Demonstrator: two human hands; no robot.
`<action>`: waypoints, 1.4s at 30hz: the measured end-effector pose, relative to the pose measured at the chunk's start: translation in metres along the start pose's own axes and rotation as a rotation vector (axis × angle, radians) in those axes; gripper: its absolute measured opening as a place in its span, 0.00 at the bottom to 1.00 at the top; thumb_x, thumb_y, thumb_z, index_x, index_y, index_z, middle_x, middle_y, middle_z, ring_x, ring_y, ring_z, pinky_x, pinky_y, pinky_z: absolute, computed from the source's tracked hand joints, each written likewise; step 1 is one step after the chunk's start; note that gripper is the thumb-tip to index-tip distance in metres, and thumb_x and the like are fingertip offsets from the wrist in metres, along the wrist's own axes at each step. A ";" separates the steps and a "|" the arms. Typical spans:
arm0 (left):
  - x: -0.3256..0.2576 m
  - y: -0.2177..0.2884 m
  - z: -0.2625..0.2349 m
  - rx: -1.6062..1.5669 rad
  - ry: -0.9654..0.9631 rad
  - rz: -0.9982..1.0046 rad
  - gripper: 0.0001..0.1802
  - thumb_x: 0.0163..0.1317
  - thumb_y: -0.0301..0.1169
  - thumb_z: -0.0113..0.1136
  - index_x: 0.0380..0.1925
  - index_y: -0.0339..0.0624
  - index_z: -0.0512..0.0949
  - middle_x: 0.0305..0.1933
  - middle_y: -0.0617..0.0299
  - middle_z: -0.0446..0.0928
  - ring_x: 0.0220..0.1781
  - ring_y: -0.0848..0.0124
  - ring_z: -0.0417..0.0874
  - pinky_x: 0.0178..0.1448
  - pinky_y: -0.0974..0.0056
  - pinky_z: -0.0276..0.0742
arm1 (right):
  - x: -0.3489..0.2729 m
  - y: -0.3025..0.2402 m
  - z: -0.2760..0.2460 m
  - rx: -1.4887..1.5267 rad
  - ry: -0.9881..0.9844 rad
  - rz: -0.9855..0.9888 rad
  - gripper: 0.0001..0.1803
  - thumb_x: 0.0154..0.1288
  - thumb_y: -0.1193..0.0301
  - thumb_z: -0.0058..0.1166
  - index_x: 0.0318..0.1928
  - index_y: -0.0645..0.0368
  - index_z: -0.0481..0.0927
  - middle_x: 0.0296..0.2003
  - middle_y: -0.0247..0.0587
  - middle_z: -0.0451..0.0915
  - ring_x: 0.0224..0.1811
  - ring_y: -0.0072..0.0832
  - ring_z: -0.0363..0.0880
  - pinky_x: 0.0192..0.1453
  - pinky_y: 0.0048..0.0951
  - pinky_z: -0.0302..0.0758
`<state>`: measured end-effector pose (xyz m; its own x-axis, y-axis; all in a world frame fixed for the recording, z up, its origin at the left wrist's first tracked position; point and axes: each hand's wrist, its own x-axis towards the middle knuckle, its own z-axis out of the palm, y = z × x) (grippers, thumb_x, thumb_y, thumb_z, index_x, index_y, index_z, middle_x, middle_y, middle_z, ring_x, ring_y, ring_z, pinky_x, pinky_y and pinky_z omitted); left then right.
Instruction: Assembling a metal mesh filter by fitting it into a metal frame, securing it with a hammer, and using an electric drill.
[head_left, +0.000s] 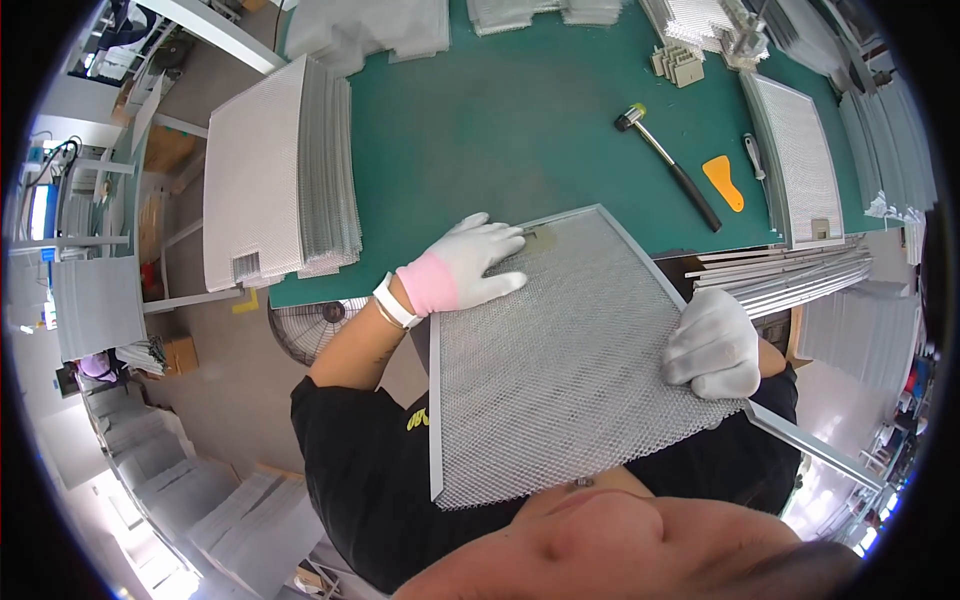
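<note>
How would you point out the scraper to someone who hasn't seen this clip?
On the green tabletop, look at the right-hand part, beyond the person's gloved right hand. There the scraper lies between a black-gripped mallet and a small grey-handled tool. Unlike them, it is flat and yellow-orange all over, its broad end facing away from the person.

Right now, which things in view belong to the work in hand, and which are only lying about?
In the work:
mesh panel, left hand flat on it, right hand closed at its edge
mesh panel stack, probably

Lying about, it seems, untouched:
mallet
yellow scraper
fan
</note>
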<state>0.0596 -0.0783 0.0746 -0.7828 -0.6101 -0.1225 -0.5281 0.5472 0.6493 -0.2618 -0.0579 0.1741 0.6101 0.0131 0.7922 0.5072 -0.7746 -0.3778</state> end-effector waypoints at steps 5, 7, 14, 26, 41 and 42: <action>-0.069 0.027 -0.058 -0.695 0.149 0.263 0.23 0.71 0.41 0.57 0.45 0.27 0.80 0.44 0.43 0.81 0.49 0.51 0.84 0.60 0.48 0.77 | 0.008 0.041 -0.027 -0.084 0.032 -0.153 0.26 0.75 0.69 0.43 0.14 0.52 0.60 0.19 0.32 0.69 0.16 0.23 0.70 0.17 0.24 0.62; -0.061 0.038 -0.083 -0.757 0.415 0.945 0.13 0.70 0.33 0.59 0.39 0.29 0.80 0.36 0.43 0.81 0.40 0.50 0.86 0.53 0.46 0.81 | 0.009 0.028 -0.018 -0.311 0.458 0.495 0.20 0.75 0.68 0.46 0.22 0.60 0.72 0.26 0.40 0.74 0.28 0.30 0.75 0.30 0.28 0.69; -0.031 0.063 -0.055 -0.301 1.662 0.318 0.06 0.68 0.26 0.60 0.33 0.34 0.75 0.31 0.53 0.78 0.32 0.61 0.83 0.40 0.52 0.83 | 0.027 0.076 -0.029 -0.188 0.699 0.326 0.15 0.74 0.67 0.54 0.49 0.68 0.80 0.37 0.48 0.86 0.38 0.32 0.84 0.44 0.31 0.81; -0.057 0.005 -0.005 -0.246 0.177 0.090 0.24 0.62 0.32 0.60 0.60 0.44 0.77 0.65 0.52 0.74 0.70 0.44 0.71 0.72 0.45 0.67 | 0.009 0.014 -0.015 -0.060 0.036 -0.027 0.15 0.41 0.75 0.54 0.13 0.51 0.59 0.25 0.39 0.80 0.16 0.16 0.70 0.14 0.22 0.56; -0.025 -0.032 -0.035 0.079 -0.035 -0.325 0.21 0.67 0.32 0.53 0.57 0.35 0.77 0.57 0.48 0.80 0.61 0.48 0.77 0.66 0.47 0.71 | -0.005 0.006 0.001 0.000 0.063 0.056 0.14 0.39 0.79 0.56 0.12 0.53 0.62 0.25 0.38 0.80 0.19 0.18 0.76 0.15 0.19 0.58; -0.008 -0.033 -0.029 -0.041 -0.007 -0.087 0.25 0.71 0.38 0.51 0.62 0.35 0.73 0.64 0.45 0.74 0.68 0.47 0.71 0.72 0.47 0.65 | -0.004 0.006 -0.002 0.001 0.035 0.051 0.14 0.39 0.80 0.55 0.12 0.53 0.62 0.25 0.39 0.80 0.18 0.19 0.75 0.15 0.19 0.58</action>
<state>0.0934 -0.1082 0.0761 -0.7372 -0.6498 -0.1849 -0.5799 0.4683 0.6666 -0.2628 -0.0641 0.1695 0.6134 -0.0490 0.7882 0.4765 -0.7730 -0.4189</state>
